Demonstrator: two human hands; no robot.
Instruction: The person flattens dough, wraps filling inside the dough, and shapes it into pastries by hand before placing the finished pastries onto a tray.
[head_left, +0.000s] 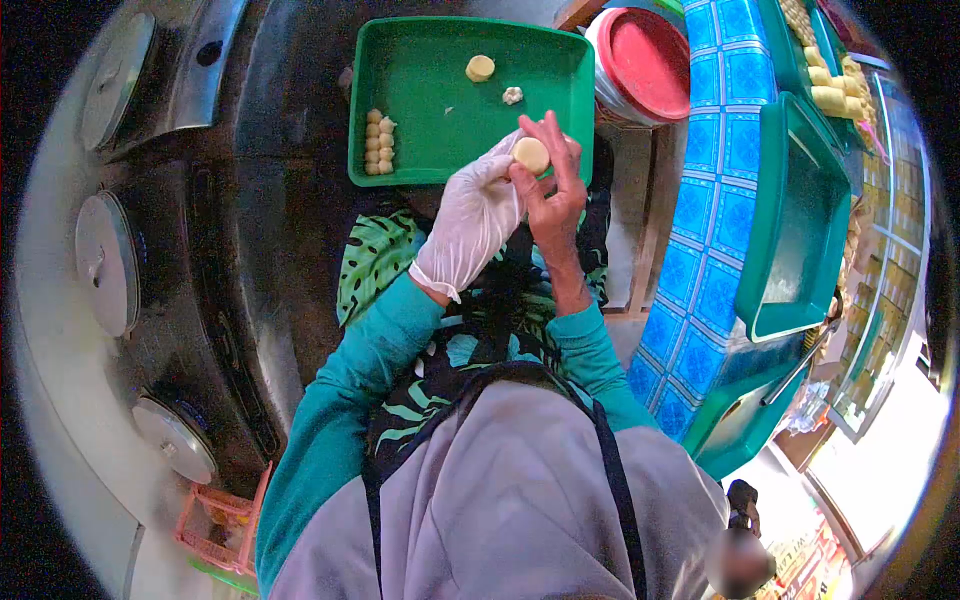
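Note:
A round, flat, pale dough disc [531, 155] is held up between my two hands over the near right part of a green tray [440, 112]. My left hand [478, 205], in a white glove, grips it from the left. The bare thumb and fingers of my right hand [556, 190] close on its right and lower edge. Inside the tray sit a short stack of dough discs [480, 68], a crumbly whitish lump [513, 95] and, at the left wall, two rows of small dough balls [380, 143]. My left fingertips are partly hidden by the disc.
At the right runs a blue-tiled counter [690, 270] with more green trays [790, 230] and pale rolls [835, 88]. A red-lidded bucket [645, 65] stands beyond the tray. Round metal lids [107, 262] line the dark surface at left, near a pink basket [222, 525].

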